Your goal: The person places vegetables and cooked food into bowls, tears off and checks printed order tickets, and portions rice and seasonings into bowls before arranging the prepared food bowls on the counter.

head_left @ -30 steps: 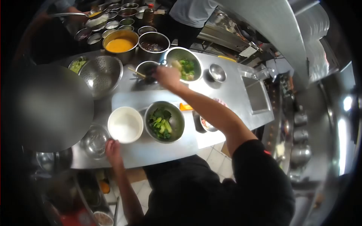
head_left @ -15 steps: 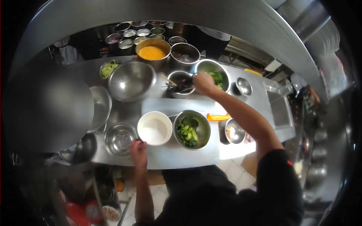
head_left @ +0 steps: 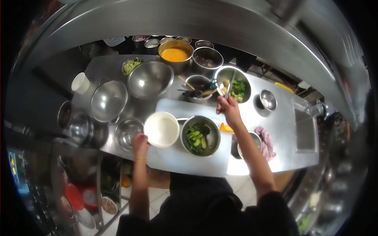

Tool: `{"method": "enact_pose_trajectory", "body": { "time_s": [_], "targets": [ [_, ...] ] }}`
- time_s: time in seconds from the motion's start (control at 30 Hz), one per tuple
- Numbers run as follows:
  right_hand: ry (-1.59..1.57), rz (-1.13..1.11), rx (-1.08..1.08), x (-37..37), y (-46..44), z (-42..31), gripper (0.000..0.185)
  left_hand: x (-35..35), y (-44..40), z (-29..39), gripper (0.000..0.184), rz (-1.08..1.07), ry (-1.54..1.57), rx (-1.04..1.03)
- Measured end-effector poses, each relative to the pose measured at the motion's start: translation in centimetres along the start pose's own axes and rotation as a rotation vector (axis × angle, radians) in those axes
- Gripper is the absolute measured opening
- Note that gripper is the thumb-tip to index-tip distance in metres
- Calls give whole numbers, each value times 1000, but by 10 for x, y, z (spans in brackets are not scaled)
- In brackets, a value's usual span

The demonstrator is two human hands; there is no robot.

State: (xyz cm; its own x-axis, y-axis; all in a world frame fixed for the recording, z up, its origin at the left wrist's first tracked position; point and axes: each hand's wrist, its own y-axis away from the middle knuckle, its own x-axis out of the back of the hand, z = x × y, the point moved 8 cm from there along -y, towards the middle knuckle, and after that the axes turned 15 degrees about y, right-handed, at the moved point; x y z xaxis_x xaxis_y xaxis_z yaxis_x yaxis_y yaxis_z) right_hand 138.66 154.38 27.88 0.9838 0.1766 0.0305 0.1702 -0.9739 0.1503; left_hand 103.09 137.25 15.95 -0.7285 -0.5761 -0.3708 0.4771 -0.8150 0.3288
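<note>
My left hand [head_left: 140, 144] is closed on the rim of a white tub [head_left: 162, 129], at its lower left. My right hand [head_left: 227, 107] grips a long, narrow metal utensil [head_left: 230, 84], of a kind I cannot make out. That utensil reaches over a steel bowl [head_left: 247, 96] holding green vegetable pieces [head_left: 238, 87]. Beside the tub, another steel bowl [head_left: 217, 148] contains leafy greens [head_left: 197, 137]. Both stand by a pale cutting board [head_left: 189, 167], with an orange-handled tool [head_left: 226, 127] partly hidden behind the bowl. A pot of utensils [head_left: 198, 96] is left of my right hand.
Two colanders [head_left: 150, 76] and a small steel bowl [head_left: 129, 133] stand on the left. Behind are a pot of orange liquid [head_left: 175, 54] and a dark pot [head_left: 207, 59]. A pink cloth [head_left: 265, 143] and a sink [head_left: 306, 131] are on the right. A steel shelf [head_left: 189, 29] crosses above.
My right hand has moved from the utensil pot to in front of the vegetable bowl, now with the metal utensil raised. My left hand has taken hold of the tub's rim. The view has shifted.
</note>
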Motion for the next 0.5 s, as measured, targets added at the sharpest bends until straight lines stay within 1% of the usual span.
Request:
{"method": "enact_pose_trajectory", "body": {
  "time_s": [0.03, 0.1, 0.17, 0.23, 0.3, 0.33, 0.37, 0.4, 0.43, 0.5],
  "targets": [
    [62, 9, 50, 10, -3, -7, 20, 4, 4, 9, 9, 48, 39, 64],
    [172, 37, 118, 47, 3, -34, 24, 7, 14, 35, 15, 107, 130, 36],
    [259, 97, 141, 109, -3, -39, 25, -4, 30, 61, 18, 27, 138, -40],
    [421, 123, 155, 174, -17, -37, 28, -26, 50, 77, 19, -99, 150, -67],
    [822, 374, 183, 213, -16, -53, 26, -48, 68, 78, 21, -77, 164, -88],
    [822, 352, 186, 223, -19, -52, 26, -69, 80, 73, 20, -112, 168, -61],
    [1152, 338, 349, 222, -21, -63, 22, -91, 91, 68, 20, -148, 171, -36],
    [1476, 321, 523, 213, -21, -68, 19, -115, 104, 62, 20, -126, 153, -26],
    [1469, 306, 535, 214, -25, -67, 19, -140, 116, 52, 19, -106, 135, -16],
    [1699, 209, 563, 204, -35, -60, 14, -203, 131, 26, 20, -308, 114, 103]
  ]
}}
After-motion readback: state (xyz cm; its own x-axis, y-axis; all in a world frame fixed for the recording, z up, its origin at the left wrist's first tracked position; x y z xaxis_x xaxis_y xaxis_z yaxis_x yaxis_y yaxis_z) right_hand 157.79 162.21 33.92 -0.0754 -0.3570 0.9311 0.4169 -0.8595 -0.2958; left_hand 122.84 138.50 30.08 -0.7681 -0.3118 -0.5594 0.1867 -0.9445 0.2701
